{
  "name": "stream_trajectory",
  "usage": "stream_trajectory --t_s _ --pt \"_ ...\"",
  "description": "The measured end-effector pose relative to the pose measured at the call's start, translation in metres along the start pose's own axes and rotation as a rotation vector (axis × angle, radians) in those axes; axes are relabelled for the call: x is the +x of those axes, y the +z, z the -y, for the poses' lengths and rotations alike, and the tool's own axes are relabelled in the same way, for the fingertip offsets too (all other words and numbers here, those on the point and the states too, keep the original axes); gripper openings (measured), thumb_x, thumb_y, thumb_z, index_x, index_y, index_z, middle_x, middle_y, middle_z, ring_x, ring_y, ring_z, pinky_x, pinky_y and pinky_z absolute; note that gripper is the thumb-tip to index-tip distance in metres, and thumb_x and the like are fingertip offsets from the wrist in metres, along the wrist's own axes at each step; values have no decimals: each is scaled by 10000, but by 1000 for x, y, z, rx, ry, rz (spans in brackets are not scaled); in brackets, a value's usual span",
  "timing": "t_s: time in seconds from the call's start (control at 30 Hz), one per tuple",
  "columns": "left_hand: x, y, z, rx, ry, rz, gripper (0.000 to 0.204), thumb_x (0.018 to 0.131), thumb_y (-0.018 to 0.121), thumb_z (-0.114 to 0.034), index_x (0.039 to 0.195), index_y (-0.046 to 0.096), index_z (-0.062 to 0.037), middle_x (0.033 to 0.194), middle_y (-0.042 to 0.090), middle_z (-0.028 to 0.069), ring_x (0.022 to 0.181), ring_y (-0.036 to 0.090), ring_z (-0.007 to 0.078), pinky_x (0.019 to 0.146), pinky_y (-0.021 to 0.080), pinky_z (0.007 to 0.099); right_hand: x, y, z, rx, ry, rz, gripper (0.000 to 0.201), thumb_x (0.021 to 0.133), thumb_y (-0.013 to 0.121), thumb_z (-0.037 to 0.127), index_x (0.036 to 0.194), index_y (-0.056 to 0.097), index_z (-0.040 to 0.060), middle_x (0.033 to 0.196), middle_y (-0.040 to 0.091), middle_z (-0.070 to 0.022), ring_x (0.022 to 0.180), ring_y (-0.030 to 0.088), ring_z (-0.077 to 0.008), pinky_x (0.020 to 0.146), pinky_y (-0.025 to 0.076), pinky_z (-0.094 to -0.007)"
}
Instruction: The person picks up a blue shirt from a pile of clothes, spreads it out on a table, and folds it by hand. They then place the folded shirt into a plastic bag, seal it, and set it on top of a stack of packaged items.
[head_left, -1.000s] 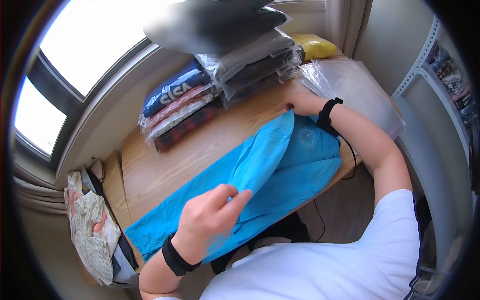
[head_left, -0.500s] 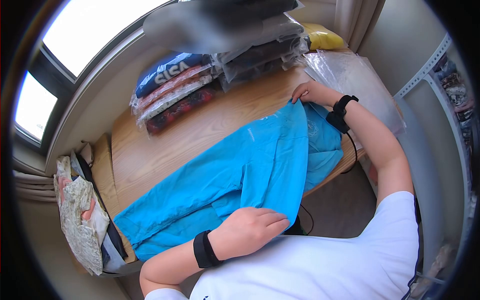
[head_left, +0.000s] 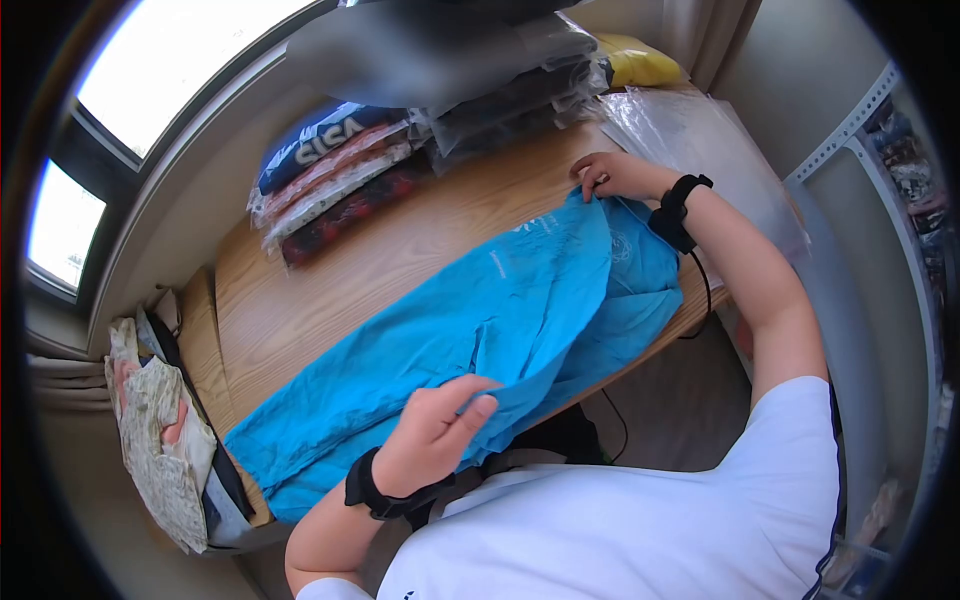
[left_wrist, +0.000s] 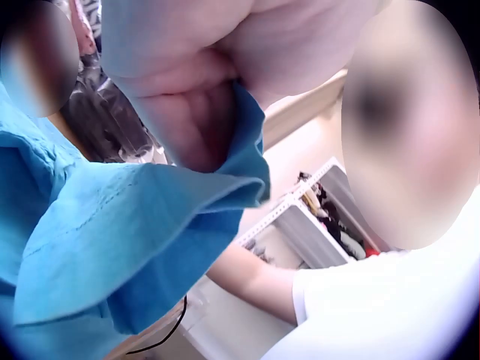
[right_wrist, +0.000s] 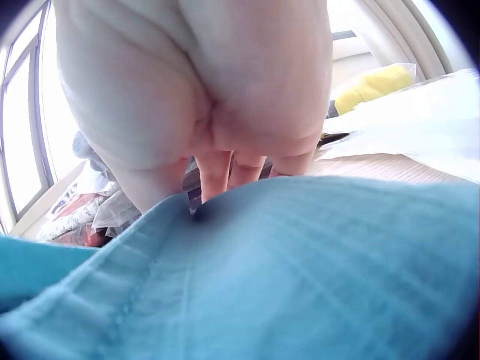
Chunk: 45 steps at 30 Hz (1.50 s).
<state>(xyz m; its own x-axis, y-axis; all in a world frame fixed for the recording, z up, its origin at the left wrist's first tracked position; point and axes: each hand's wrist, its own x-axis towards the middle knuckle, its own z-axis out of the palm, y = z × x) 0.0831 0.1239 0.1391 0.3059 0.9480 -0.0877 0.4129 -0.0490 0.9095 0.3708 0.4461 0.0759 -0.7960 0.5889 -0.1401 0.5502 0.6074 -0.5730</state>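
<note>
A bright blue garment [head_left: 430, 320] with small white print lies lengthwise along the wooden table's near side, one layer folded over another. My left hand [head_left: 425, 435] pinches its near edge between thumb and fingers and holds it raised close to my body. In the left wrist view the blue cloth [left_wrist: 127, 240] hangs in loose folds from that hand [left_wrist: 195, 90]. At the garment's far right corner my right hand [head_left: 625, 178] pinches the edge. The right wrist view has cloth [right_wrist: 300, 262] stretching toward the camera from the right hand's fingers [right_wrist: 214, 176].
Bagged, folded clothes [head_left: 335, 185] and a taller bagged stack [head_left: 510, 110] stand at the back of the table [head_left: 290, 320]. Clear plastic bags [head_left: 720, 160] lie right, beside a yellow bagged item [head_left: 640, 62]. Other clothes [head_left: 165, 430] are heaped left; a metal shelf [head_left: 850, 150] stands right.
My left hand swung right and toward my body with the near edge, then came back left, lifting it. The right hand keeps hold of the far corner, having shifted only slightly.
</note>
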Motion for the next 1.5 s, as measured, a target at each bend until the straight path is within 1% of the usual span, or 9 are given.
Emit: stream_trajectory --t_s 0.17,0.3,0.43,0.67,0.77,0.9,1.07,1.27,1.5 --pt "-7 -35 52 -741 -285 -535 219 962 517 -226 978 572 -14 776 604 -7 637 547 107 540 410 249 1 1 -4 -30 -14 19 144 783 570 54 873 682 64 1323 484 -162 1162 510 -298 961 416 -335" --pt "-4 -48 78 -999 -432 -468 168 947 539 -219 975 535 -53 926 634 50 799 597 107 702 470 238 3 0 1 -48 9 55 148 775 578 70 888 674 56 1357 454 -168 1179 502 -302 976 408 -337" --pt "-7 -38 91 -661 -511 -328 187 923 565 -149 1059 527 -26 1033 636 83 923 607 138 825 480 281 3 0 0 -24 35 70 148 758 595 89 882 660 39 1396 418 -155 1170 506 -287 973 406 -328" --pt "2 -23 51 -627 -2 -560 382 889 583 -76 1239 451 2 1177 574 94 1023 562 149 901 444 285 4 -1 -2 35 57 84 165 762 610 96 907 660 35 1417 406 -136 1202 488 -269 993 391 -326" --pt "3 -36 74 -587 -418 -537 475 870 612 -118 1280 405 5 1034 581 57 888 535 89 706 414 231 2 -4 2 4 80 100 208 781 603 106 972 657 44 1417 406 -132 1205 485 -258 999 387 -330" --pt "0 -29 70 -621 -495 -573 579 843 653 -154 1323 364 -8 971 565 38 804 496 69 617 354 212 -20 -21 23 302 91 -31 241 819 577 104 1042 642 42 1336 490 -113 1177 499 -224 988 394 -322" --pt "-4 -28 76 -607 -321 -388 572 819 679 -127 1321 427 -19 996 554 50 843 530 83 661 428 215 -63 -2 96 394 363 -448 232 873 541 112 1074 622 27 1109 607 -61 1083 534 -158 956 409 -312" --pt "-5 -21 84 -322 -192 -304 496 768 697 -49 1234 529 -19 1078 538 40 889 527 92 788 450 214 -77 123 204 47 -114 -339 378 845 590 143 1219 549 101 1347 463 -172 1282 387 -368 1067 296 -438" --pt "-5 -23 69 -196 165 -430 584 719 637 67 1274 515 -69 1257 435 80 1145 416 162 980 347 270 -58 175 217 -126 54 -361 636 802 635 118 1384 390 198 1440 334 -181 1352 277 -369 1090 212 -525"
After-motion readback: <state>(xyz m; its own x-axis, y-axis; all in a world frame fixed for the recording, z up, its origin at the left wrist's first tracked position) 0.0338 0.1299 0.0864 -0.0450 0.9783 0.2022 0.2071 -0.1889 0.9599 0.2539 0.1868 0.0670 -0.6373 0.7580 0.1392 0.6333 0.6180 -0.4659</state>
